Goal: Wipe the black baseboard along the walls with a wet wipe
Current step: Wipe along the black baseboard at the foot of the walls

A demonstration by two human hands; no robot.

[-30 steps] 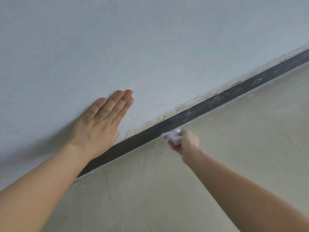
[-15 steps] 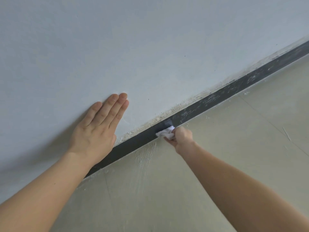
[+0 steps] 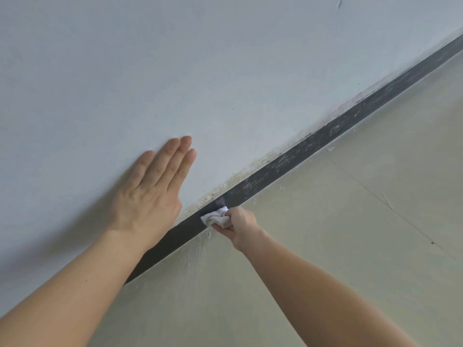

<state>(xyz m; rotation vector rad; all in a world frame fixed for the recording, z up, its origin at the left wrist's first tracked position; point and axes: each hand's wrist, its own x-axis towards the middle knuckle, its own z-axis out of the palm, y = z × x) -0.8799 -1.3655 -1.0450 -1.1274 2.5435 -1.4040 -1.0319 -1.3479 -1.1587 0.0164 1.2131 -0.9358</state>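
The left hand (image 3: 147, 204) lies flat on the wall (image 3: 225, 71), fingers straight, holding nothing. The right hand (image 3: 241, 222) keeps a closed grip on the wipe (image 3: 216, 216), pressed on the baseboard (image 3: 288, 164). Wiping is midway; next, slide right over the dusty stretch.

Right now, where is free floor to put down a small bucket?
The floor to the right of the right arm is bare, up to the baseboard. Between the two arms it is bare but narrow. It is crowded where the right hand presses the wipe.
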